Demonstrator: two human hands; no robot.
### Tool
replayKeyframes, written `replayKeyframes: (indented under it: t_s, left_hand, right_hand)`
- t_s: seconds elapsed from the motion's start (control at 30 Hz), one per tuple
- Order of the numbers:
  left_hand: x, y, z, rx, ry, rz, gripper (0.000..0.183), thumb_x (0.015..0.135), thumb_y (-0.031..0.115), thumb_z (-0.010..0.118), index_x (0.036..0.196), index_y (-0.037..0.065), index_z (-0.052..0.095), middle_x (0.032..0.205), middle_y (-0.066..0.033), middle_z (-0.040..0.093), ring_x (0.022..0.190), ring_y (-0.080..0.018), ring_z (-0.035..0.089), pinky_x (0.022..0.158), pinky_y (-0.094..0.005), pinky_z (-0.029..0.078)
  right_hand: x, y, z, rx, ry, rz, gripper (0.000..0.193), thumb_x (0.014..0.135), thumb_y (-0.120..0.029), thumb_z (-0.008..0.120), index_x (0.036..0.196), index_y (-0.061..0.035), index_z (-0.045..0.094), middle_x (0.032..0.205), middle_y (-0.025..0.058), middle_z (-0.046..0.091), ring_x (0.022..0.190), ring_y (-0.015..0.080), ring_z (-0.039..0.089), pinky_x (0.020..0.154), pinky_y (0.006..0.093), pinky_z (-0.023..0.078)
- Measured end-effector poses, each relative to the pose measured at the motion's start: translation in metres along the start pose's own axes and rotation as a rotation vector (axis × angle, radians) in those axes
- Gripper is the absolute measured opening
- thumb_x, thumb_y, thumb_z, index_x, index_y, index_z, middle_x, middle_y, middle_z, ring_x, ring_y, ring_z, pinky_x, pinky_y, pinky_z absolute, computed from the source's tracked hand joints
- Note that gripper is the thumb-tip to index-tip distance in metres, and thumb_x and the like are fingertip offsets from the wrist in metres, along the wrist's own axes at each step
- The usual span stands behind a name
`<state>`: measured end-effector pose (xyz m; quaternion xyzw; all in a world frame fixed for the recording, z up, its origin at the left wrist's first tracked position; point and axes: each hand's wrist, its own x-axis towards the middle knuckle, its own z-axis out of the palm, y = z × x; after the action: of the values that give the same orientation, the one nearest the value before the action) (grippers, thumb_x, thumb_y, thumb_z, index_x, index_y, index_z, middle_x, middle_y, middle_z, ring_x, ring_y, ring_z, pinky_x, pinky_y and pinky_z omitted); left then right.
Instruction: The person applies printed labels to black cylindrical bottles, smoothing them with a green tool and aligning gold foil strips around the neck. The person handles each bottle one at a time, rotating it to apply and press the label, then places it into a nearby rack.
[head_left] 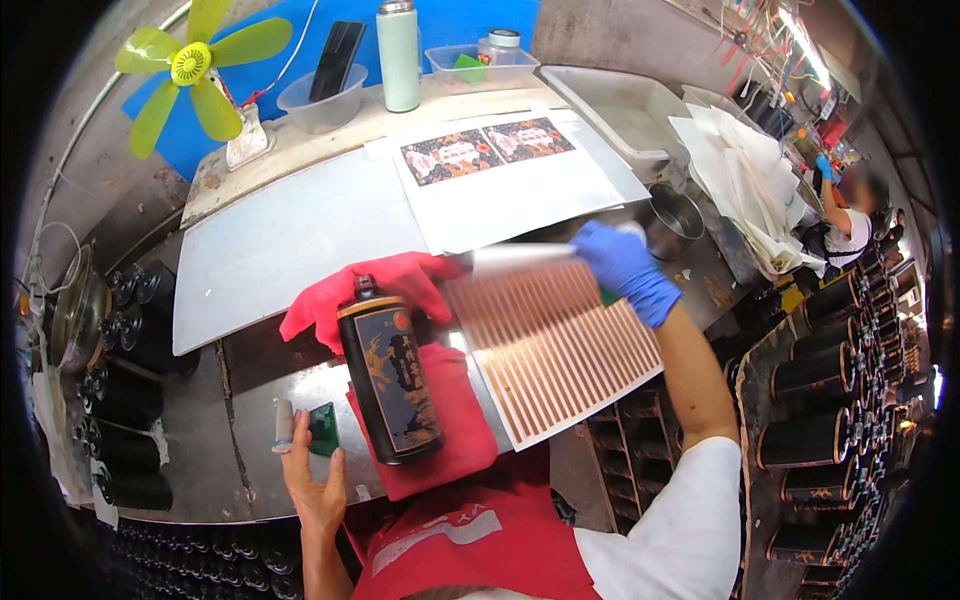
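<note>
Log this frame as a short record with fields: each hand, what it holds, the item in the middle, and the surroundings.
left hand: bare left hand, finger taped, holding a small green scraper
right hand: right hand in a blue glove, gripping a blurred white strip above a sheet of gold strips
centre item: black bottle with gold design, lying on a red cloth
surroundings: rows of black bottles at right, more at left; green fan at back
other people: a person at far right
</note>
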<state>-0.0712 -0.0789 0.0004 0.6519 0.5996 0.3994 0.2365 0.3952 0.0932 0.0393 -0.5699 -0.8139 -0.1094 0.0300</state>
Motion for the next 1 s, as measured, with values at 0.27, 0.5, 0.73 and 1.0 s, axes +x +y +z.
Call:
replayKeyframes:
  t_s: [0.27,0.5,0.73,1.0]
  left_hand:
    - [0.009,-0.017,-0.003,-0.018,0.044,-0.008,0.057,0.075,-0.001,0.064,0.13,0.001,0.047,0.134,-0.0213,0.044,0.123,-0.0321,0.045,0.098,-0.0373,0.038]
    - [0.015,-0.009,0.002,-0.063,-0.03,-0.035,0.055,0.08,-0.001,0.06,0.133,0.002,0.045,0.141,-0.014,0.038,0.127,-0.0239,0.04,0.102,-0.0359,0.034]
    - [0.011,-0.018,-0.016,0.002,0.043,-0.104,0.053,0.08,-0.002,0.058,0.132,0.003,0.046,0.14,-0.0134,0.039,0.128,-0.0254,0.039,0.102,-0.037,0.034]
    - [0.019,-0.006,-0.006,-0.048,0.033,-0.035,0.05,0.082,0.003,0.061,0.13,0.001,0.047,0.135,-0.0179,0.044,0.124,-0.0282,0.045,0.098,-0.0374,0.039]
  right_hand:
    - [-0.007,0.007,-0.148,0.195,0.133,0.234,0.018,0.083,-0.012,0.058,0.098,-0.0103,0.068,0.092,0.011,0.066,0.081,0.0299,0.064,0.071,0.0338,0.051]
    - [-0.032,-0.011,-0.127,1.311,-0.087,0.56,0.029,0.082,-0.011,0.062,0.107,0.0032,0.065,0.078,0.0041,0.066,0.062,0.0082,0.056,0.059,0.0219,0.045]
    - [-0.025,0.09,-0.141,1.468,0.65,0.743,0.015,0.08,-0.025,0.061,0.084,-0.0104,0.061,0.063,-0.0011,0.054,0.049,0.008,0.048,0.043,0.0215,0.037]
    - [-0.139,0.255,-0.058,1.268,0.964,1.243,0.023,0.08,-0.033,0.068,0.079,-0.011,0.061,0.062,0.0016,0.058,0.043,0.01,0.048,0.039,0.022,0.036]
